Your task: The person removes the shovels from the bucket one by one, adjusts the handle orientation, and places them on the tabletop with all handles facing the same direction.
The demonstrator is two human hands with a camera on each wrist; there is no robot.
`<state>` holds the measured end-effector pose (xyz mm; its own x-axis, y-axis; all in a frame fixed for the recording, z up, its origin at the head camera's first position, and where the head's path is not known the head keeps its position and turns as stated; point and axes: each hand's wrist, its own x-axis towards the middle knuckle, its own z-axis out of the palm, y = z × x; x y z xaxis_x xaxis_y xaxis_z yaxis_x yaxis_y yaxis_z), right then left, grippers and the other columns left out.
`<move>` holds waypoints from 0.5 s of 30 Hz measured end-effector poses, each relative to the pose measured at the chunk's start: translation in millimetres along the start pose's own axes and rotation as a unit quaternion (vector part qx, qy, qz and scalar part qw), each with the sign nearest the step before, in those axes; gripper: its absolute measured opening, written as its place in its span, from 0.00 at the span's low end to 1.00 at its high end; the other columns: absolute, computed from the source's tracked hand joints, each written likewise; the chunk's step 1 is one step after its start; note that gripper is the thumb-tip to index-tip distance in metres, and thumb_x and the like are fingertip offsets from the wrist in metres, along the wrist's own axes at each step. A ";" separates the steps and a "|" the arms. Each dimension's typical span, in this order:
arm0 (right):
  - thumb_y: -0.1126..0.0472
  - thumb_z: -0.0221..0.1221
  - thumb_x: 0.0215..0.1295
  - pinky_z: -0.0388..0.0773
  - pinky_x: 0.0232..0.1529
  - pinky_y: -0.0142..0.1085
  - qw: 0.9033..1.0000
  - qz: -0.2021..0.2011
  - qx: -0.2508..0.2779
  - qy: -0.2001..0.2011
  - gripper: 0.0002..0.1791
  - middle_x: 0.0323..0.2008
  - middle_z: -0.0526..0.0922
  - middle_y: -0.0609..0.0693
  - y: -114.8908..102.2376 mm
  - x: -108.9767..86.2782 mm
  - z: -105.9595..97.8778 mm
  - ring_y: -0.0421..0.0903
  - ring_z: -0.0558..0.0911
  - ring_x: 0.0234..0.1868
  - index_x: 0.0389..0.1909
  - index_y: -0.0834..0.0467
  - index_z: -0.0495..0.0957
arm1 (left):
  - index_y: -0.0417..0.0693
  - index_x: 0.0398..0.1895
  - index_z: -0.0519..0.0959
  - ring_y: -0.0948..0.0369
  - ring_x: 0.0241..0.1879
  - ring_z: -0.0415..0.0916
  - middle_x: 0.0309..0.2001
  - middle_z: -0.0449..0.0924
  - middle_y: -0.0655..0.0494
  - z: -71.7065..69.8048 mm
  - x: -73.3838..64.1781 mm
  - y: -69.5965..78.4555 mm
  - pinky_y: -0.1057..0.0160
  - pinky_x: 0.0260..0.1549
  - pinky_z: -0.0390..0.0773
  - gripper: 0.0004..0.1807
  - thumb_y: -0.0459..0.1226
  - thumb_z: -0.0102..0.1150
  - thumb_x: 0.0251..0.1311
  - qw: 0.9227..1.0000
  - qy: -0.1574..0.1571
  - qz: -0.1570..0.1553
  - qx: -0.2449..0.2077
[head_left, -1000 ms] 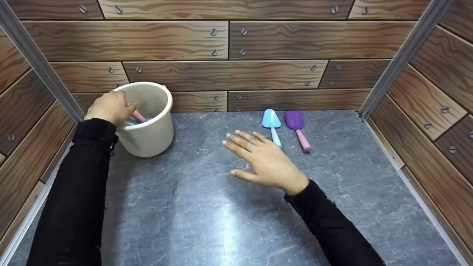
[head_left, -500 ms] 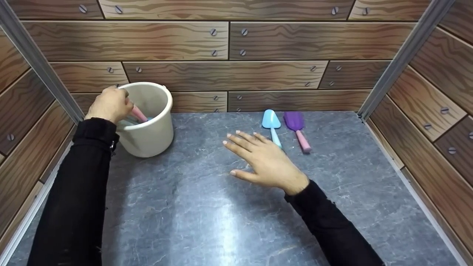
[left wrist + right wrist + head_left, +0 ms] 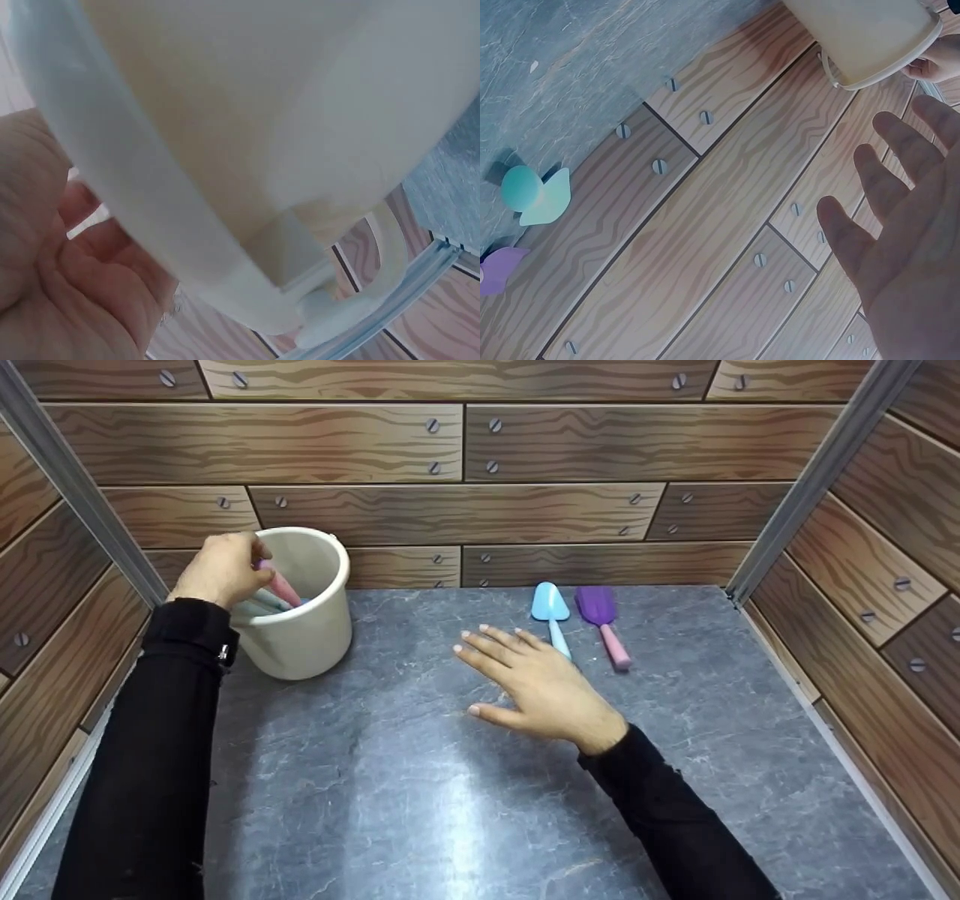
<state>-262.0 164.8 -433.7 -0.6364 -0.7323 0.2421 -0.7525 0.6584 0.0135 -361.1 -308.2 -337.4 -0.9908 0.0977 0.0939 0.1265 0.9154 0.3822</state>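
My left hand [image 3: 225, 566] reaches over the left rim of the off-white bucket [image 3: 307, 641]. Its thumb and fingertips pinch the upper end of a pink handle [image 3: 282, 589] that slants down into the bucket, its lower part hidden by the wall. Beside that handle, a pale blue-green piece [image 3: 268, 601] leans inside. In the left wrist view, curled fingers [image 3: 112, 262] show past the bucket rim. My right hand [image 3: 544, 690] is held flat with spread fingers, holding nothing. Just beyond it lie a light blue toy trowel [image 3: 551, 604] and a purple toy shovel [image 3: 598, 606] with a pink handle.
A grey marbled tabletop [image 3: 390, 772] carries everything. Wood-patterned panels [image 3: 375, 442] enclose the back and both sides, with grey metal rails [image 3: 806, 484] at the corners. The bucket stands near the back left corner.
My left hand has shifted slightly, its fingers loosening so that more of the pink handle shows, including its top end. My right hand and the two tools on the table stay put.
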 end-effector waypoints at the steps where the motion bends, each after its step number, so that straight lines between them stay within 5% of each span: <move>1: 0.26 0.54 0.88 0.63 0.96 0.64 1.000 0.000 -0.002 -0.001 0.47 0.95 0.65 0.49 0.1 0.1 0.1 0.56 0.64 0.96 0.97 0.43 0.58 | 0.27 0.64 0.83 0.34 0.58 0.81 0.56 0.84 0.27 0.1 -0.8 1.1 0.32 0.62 0.82 0.20 0.34 0.63 0.79 1.000 -0.004 0.002 -0.002; 5: 0.26 0.53 0.88 0.64 0.96 0.64 1.000 -0.001 -0.007 -0.003 0.47 0.95 0.65 0.48 0.3 0.2 0.0 0.56 0.65 0.96 0.97 0.43 0.58 | 0.31 0.60 0.88 0.42 0.54 0.83 0.52 0.97 0.38 2.4 -4.1 6.5 0.47 0.55 0.81 0.15 0.34 0.67 0.80 0.999 -0.037 0.014 -0.011; 9: 0.26 0.53 0.88 0.64 0.96 0.64 1.000 0.001 -0.007 -0.003 0.47 0.95 0.65 0.48 0.6 0.3 -0.1 0.56 0.65 0.96 0.97 0.44 0.59 | 0.33 0.58 0.90 0.49 0.51 0.82 0.47 0.99 0.44 4.7 -6.6 10.6 0.62 0.46 0.73 0.12 0.30 0.66 0.79 0.998 -0.051 0.027 -0.017; 15: 0.26 0.53 0.88 0.63 0.96 0.64 1.000 0.002 -0.008 -0.003 0.47 0.95 0.64 0.48 0.6 0.4 -0.4 0.56 0.65 0.96 0.97 0.44 0.59 | 0.33 0.56 0.92 0.47 0.50 0.83 0.46 0.99 0.44 6.3 -7.3 13.0 0.61 0.45 0.73 0.15 0.26 0.60 0.74 0.999 -0.035 0.039 -0.006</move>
<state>-262.7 165.0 -433.2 -0.6398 -0.7313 0.2364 -0.7478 0.6634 0.0286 -352.5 -294.6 -339.0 -0.9788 0.1960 0.0603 0.2039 0.8990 0.3875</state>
